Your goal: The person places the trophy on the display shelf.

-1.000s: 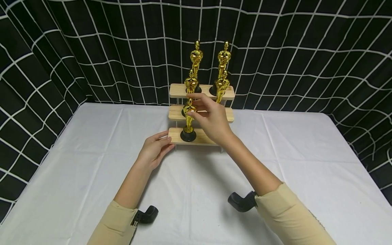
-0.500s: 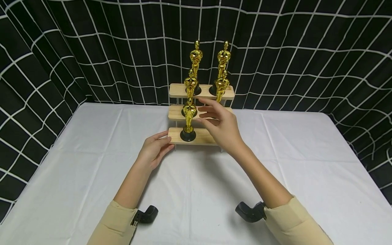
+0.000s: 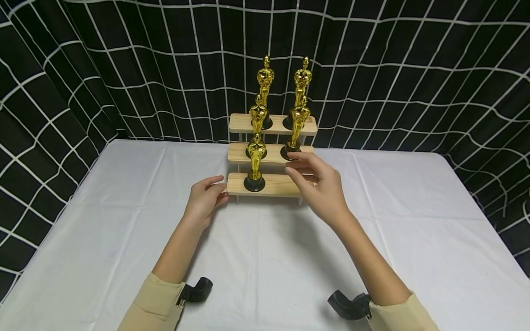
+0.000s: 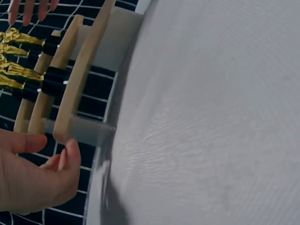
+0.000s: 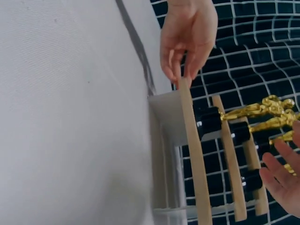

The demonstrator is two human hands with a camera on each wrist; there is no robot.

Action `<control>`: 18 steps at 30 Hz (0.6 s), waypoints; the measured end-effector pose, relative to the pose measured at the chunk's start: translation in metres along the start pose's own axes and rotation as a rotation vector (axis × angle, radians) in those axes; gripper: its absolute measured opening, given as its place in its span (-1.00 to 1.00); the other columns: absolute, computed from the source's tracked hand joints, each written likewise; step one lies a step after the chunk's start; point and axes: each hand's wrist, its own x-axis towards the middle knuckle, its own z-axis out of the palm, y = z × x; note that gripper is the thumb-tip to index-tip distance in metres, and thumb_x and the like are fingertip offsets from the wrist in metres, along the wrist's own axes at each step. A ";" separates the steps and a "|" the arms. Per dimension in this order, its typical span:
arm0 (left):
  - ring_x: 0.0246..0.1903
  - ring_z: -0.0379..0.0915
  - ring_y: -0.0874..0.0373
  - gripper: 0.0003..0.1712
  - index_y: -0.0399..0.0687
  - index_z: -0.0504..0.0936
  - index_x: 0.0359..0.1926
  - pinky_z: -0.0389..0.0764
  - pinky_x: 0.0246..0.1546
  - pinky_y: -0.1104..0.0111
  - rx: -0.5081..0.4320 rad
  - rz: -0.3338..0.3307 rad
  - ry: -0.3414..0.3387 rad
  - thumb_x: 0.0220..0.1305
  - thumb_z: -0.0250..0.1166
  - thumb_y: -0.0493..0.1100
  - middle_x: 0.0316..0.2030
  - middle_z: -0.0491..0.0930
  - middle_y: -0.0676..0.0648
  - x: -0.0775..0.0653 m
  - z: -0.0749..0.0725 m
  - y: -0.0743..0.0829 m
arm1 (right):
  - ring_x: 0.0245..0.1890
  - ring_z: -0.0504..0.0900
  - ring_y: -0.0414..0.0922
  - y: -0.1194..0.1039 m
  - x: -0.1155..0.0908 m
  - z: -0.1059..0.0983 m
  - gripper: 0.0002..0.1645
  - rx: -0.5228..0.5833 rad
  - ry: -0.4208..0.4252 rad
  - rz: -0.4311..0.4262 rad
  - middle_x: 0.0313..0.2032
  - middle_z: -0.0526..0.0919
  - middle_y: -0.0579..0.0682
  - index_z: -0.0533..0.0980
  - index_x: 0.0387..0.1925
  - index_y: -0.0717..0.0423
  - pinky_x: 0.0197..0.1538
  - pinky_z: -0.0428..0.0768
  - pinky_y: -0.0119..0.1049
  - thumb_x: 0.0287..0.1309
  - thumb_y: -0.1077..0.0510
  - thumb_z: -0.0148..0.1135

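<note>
A three-tier wooden display stand (image 3: pixel 277 185) on the table bears several gold trophy statuettes with round black bases. One statuette (image 3: pixel 256 158) stands upright on the left of the lowest tier; two stand on the middle tier and two on the top. My left hand (image 3: pixel 202 200) is at the left end of the lowest tier, fingertips at or very near its edge; whether they touch is unclear. My right hand (image 3: pixel 320 186) hovers before the stand's right side, fingers loosely bent, holding nothing. It covers part of the lowest tier's right end.
White cloth (image 3: pixel 265 266) covers the table. Behind and beside it hangs a black curtain (image 3: pixel 174 69) with a white grid. Black wrist-camera mounts (image 3: pixel 349 305) stick out from both beige sleeves.
My right hand has drawn back from the front statuette, moving right and toward me. My left fingers have loosened and shifted slightly left from the lowest tier. The statuettes have stayed put.
</note>
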 end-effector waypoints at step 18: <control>-0.10 0.53 -0.19 -0.59 -0.33 0.53 0.23 0.65 -0.05 0.09 0.520 0.446 0.170 0.41 0.18 -0.28 0.04 0.55 -0.32 -0.022 0.006 0.009 | -0.13 0.70 0.01 0.034 -0.036 -0.038 -0.71 -0.271 0.080 -0.021 -0.13 0.75 0.05 0.60 0.07 0.17 -0.01 0.67 -0.13 0.38 0.18 0.24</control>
